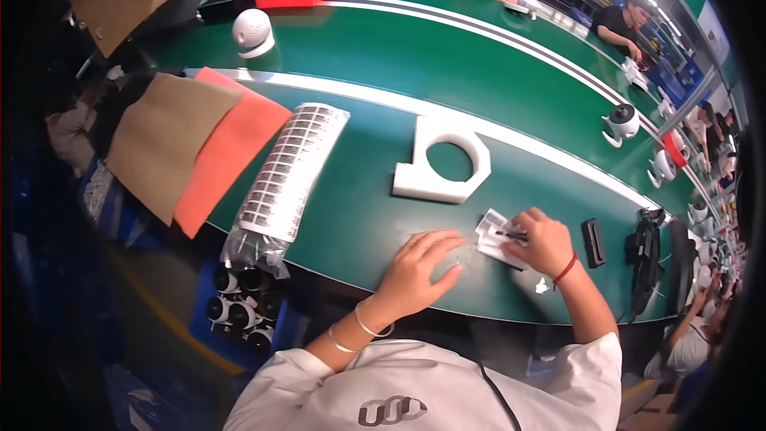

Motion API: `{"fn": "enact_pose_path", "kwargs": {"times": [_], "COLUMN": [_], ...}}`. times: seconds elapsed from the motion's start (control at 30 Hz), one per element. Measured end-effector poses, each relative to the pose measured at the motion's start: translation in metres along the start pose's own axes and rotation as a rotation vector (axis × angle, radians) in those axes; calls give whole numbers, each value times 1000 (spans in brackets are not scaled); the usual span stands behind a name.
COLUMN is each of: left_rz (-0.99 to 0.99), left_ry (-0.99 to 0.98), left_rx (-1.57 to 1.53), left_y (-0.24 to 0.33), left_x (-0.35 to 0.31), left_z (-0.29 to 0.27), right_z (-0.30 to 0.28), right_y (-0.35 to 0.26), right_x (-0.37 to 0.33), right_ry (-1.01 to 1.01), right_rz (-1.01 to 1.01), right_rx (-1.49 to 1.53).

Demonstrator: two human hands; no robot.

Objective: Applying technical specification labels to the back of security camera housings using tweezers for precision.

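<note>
My left hand [416,273] hovers over or rests on the green tabletop with its fingers apart and nothing in them. To its right, the fingers of my right hand [546,239] are closed around a thin dark object [515,234], mostly hidden by the hand, so its kind is unclear. Beneath those fingers lies a small white box or tray [491,231]. Beyond my hands stands a white foam block [405,181] with a round hole. A scrap of white paper [542,286] sits near my right wrist.
A printed label sheet [289,168] lies left, beside orange [231,152] and tan sheets [171,132]. At right are a black rectangular part [594,243] and a black tool [645,251]. White cameras [254,32] stand on the green conveyor [359,52]. Co-workers sit across it.
</note>
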State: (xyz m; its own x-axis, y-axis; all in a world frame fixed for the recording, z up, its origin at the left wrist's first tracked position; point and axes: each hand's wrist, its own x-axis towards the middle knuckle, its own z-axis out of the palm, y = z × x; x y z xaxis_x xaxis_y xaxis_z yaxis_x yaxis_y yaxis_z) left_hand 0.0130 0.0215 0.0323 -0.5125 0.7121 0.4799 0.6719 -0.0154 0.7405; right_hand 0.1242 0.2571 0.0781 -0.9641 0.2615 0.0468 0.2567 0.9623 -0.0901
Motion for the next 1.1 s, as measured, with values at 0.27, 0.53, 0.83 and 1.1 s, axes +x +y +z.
{"fn": "enact_pose_path", "kwargs": {"times": [0.27,0.53,0.83,1.1], "left_rz": [-253,-181,-130,-195], "left_ry": [43,343,345,279], "left_rx": [-274,-4,234,184], "left_y": [-9,-52,-69,-61], "left_x": [-32,-65,-65,-65], "left_z": [-18,-78,-72,-75], "right_z": [-35,-24,78,106], "right_y": [-98,-238,-363,-322], "right_x": [25,247,511,569], "right_ry": [-54,187,54,75], "right_rz": [-548,-914,-523,-356], "right_rx": [379,84,-304,-126]}}
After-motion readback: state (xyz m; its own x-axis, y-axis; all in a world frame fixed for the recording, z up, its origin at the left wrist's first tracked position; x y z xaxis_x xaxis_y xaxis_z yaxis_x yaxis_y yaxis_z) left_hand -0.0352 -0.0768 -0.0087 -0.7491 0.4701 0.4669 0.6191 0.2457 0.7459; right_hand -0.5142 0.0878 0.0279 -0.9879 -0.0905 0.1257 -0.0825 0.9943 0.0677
